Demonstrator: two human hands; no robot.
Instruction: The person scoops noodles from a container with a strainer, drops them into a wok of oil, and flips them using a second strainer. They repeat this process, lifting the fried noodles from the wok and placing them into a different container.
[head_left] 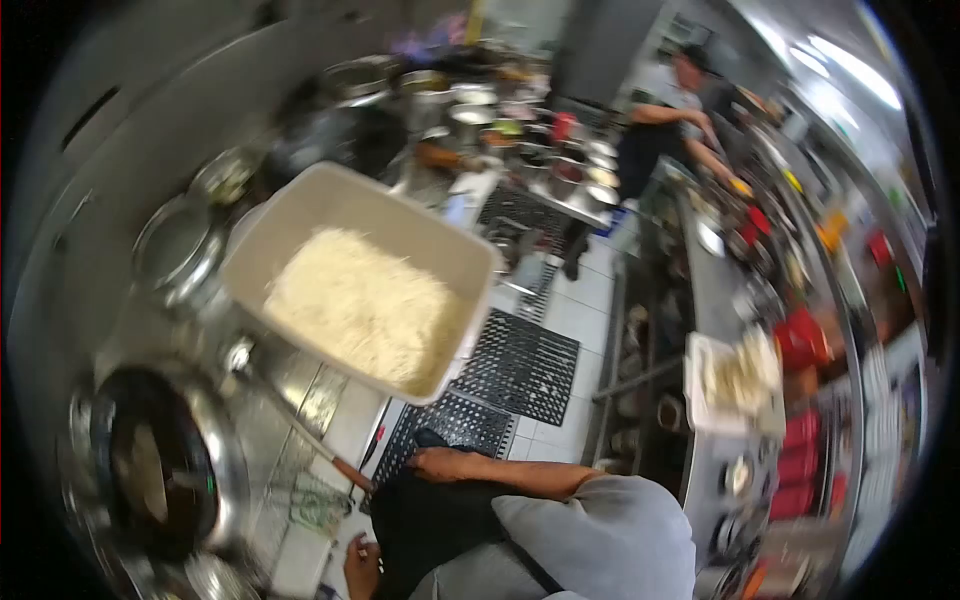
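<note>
My right hand (440,464) is in front of the dark apron (430,520), its fingers curled in; whatever they hold, if anything, is hidden. Lower down, my left hand (362,568) hangs beside the apron with loosely bent fingers slightly apart and nothing visible in them. Close to both hands is the wooden-handled end of a long metal ladle (300,425), which lies across the stove top. Beyond it stands a large beige tub (460,345) with a mass of pale, thin shreds or noodles (360,300) in it. Neither hand touches the tub.
A dark wok (205,450) sits at lower left, with metal bowls (170,245) behind it. Perforated black mats (520,365) cover part of the tiled floor. Across the aisle, a steel counter carries a white tray (700,400) of pale food. A co-worker (660,120) stands farther back.
</note>
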